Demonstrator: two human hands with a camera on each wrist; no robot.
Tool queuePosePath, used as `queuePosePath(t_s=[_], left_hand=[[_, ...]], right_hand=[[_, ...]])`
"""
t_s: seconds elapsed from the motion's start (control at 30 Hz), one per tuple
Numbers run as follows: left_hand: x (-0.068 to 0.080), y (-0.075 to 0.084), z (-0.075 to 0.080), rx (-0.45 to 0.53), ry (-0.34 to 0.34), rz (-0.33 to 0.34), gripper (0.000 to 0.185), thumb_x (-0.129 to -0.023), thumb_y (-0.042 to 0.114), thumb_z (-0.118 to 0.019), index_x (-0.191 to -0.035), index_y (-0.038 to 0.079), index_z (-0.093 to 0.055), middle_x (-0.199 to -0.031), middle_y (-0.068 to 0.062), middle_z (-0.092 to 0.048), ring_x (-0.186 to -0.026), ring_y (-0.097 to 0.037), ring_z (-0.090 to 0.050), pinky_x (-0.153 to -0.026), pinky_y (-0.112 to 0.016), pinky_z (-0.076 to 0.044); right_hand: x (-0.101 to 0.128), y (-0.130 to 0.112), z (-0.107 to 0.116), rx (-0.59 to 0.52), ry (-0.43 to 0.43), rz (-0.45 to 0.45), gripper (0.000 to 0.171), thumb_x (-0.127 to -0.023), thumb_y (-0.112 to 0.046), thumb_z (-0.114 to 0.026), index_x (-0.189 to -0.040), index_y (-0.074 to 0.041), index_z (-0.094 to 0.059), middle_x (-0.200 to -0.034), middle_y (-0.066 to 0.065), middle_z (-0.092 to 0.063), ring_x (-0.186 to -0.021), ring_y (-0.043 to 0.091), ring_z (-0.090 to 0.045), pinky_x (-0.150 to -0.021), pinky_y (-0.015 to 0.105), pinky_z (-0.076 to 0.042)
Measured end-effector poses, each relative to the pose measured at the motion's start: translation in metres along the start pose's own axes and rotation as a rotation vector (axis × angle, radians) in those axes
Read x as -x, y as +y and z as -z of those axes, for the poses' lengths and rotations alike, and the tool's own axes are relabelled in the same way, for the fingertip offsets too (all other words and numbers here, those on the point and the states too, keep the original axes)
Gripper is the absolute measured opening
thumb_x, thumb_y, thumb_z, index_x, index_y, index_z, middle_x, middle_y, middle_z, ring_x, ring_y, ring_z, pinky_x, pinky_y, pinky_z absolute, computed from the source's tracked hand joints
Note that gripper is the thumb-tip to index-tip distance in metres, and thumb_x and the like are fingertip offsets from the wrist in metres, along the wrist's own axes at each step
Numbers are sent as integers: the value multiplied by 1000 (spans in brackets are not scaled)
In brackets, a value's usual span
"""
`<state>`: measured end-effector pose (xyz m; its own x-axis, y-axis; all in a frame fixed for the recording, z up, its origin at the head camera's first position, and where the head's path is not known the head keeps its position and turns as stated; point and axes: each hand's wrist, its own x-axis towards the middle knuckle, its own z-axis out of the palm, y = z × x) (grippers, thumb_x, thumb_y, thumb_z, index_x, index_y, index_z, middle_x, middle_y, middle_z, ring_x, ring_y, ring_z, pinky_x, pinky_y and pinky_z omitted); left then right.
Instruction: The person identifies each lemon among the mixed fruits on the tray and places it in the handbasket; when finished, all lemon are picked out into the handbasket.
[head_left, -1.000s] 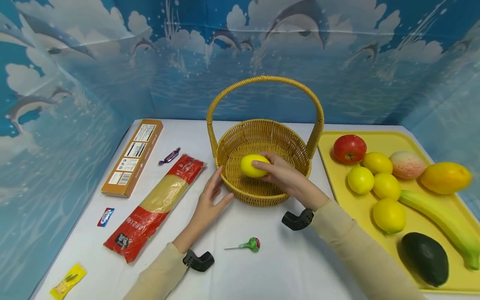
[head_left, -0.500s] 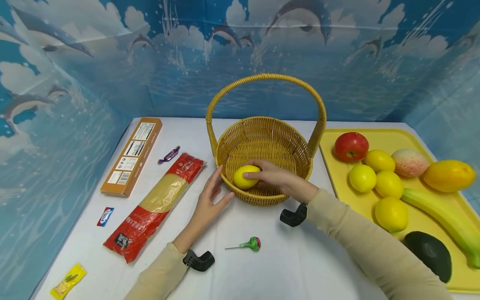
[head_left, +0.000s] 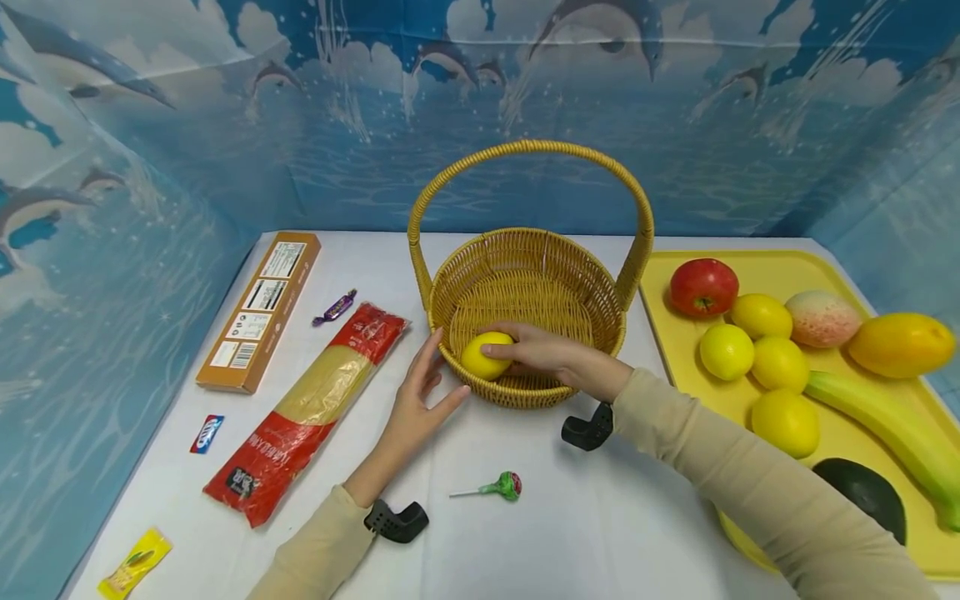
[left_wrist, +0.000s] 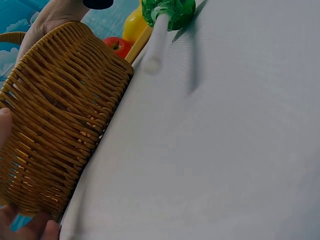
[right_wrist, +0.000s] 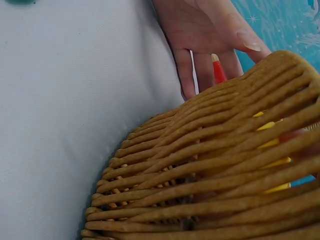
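Inside the basket (head_left: 525, 275), a lemon (head_left: 486, 355) sits in the right grip (head_left: 543, 354).

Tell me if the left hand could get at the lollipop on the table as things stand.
Probably yes. The left hand rests open against the basket, holding nothing, and the lollipop lies close by on bare tablecloth with nothing between them.

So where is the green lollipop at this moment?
In the head view the lollipop lies on the white table, between the two forearms, in front of the basket and beside the left wrist.
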<state>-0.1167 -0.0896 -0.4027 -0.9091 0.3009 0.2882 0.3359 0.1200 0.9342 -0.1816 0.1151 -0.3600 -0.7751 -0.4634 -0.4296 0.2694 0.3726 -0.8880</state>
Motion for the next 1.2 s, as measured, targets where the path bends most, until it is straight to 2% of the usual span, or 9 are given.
queuePosePath(t_s=[0.17,0.27,0.57,0.7,0.8,0.93,1.07,1.13,1.2], left_hand=[[0,0,0,2,-3,3,76,-87,0,-64,-148,2,-18,-150,-18,-18,-127,-39,-33,-99,-54,-31],[0,0,0,1,-5,0,76,-88,0,-64,-149,2,-18,-150,-19,-18,-127,-39,-33,-99,-54,-31],[0,2,0,7,-14,12,76,-89,1,-63,-149,4,-17,-151,-18,-17,-128,-39,-32,-101,-53,-30],[1,2,0,8,-14,14,76,-89,1,-63,-149,4,-17,-151,-18,-17,-128,-40,-32,-101,-54,-30],[1,2,-1,7,-9,17,76,-89,1,-63,-149,3,-17,-150,-19,-17,-128,-40,-32,-100,-53,-30],[1,1,-2,5,-7,25,76,-88,2,-63,-149,4,-17,-151,-18,-18,-128,-40,-32,-101,-52,-30],[1,1,-2,-8,2,21,76,-88,3,-64,-149,5,-18,-151,-17,-18,-128,-39,-33,-100,-52,-31],[1,1,-2,-10,9,17,76,-88,2,-64,-149,5,-19,-150,-17,-19,-128,-39,-33,-100,-52,-31],[1,1,-3,-4,5,17,76,-88,2,-64,-149,5,-19,-150,-17,-19,-128,-39,-33,-100,-52,-31]], right_hand=[[2,-1,0,72,68,14,49,-97,-27,-52,-141,-9,-42,-142,15,-33,-126,32,-31,-102,51,-25],[3,-1,0,89,105,25,47,-97,-25,-52,-140,-8,-43,-147,14,-28,-133,32,-21,-105,54,-17],[4,0,2,102,66,70,46,-97,-17,-51,-141,-5,-41,-145,14,-32,-132,31,-25,-105,52,-18],[7,0,2,81,99,80,46,-97,-18,-51,-140,-5,-42,-144,15,-35,-132,31,-27,-106,51,-19],[13,-1,5,48,140,129,45,-98,-18,-51,-139,-2,-42,-142,15,-39,-130,31,-32,-105,48,-23],[37,-4,10,-10,211,240,44,-98,-17,-50,-139,-2,-41,-140,14,-41,-127,29,-37,-104,46,-28],[79,-5,21,-30,325,384,45,-99,-20,-50,-140,-4,-41,-139,12,-42,-127,28,-37,-102,37,-32],[103,1,27,-24,438,447,45,-98,-21,-51,-139,-5,-42,-139,12,-42,-127,26,-36,-99,28,-35],[127,10,32,-19,595,483,44,-98,-18,-51,-139,-6,-43,-139,11,-42,-127,24,-36,-98,21,-34]])
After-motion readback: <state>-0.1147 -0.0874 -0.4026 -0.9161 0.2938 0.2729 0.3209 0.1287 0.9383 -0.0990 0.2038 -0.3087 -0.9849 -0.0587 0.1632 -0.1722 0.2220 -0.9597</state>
